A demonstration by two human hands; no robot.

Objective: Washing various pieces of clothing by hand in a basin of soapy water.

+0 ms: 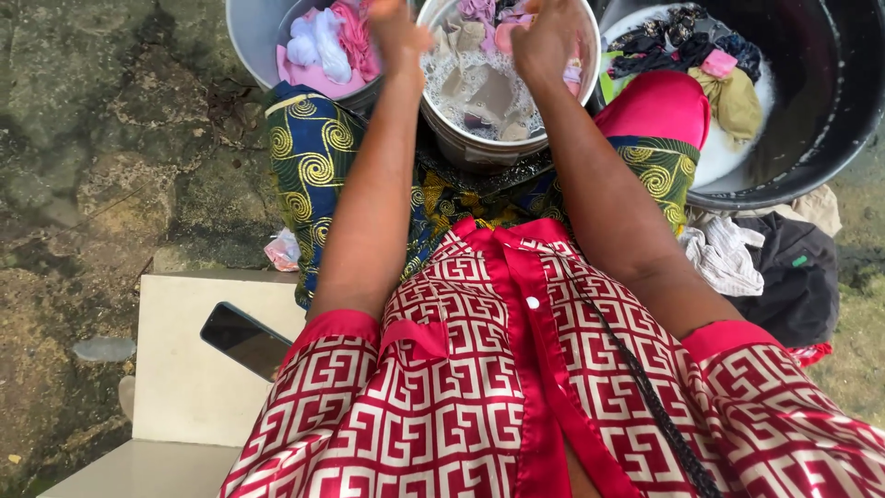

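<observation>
Rough, damp concrete ground [101, 138] stretches out on the left, mottled grey and green, and a pale block seat [194, 369] sits on it with a dark phone [244, 339] lying at its edge beside the person's red-and-white patterned shirt [479, 397]. Ahead, between the knees wrapped in a green-and-blue swirl cloth [309, 157], stands a metal bucket [479, 146] of soapy water with beige and pink laundry [489, 88] soaking in it. Both forearms reach straight out over that bucket. The left hand [398, 32] hovers above its left rim, and the right hand [546, 37] hangs above the middle of the wash — both are cut off by the top edge, so I cannot tell whether the fingers are spread or gripping cloth. Just left of the bucket a grey basin [253, 37] holds pink and white garments [327, 46]. On the right a large black tub [820, 111] holds suds with dark, pink and mustard clothes [701, 60] heaped at its near side. Beside that tub, a striped white cloth [724, 254] and a dark garment [797, 272] lie on the ground
</observation>
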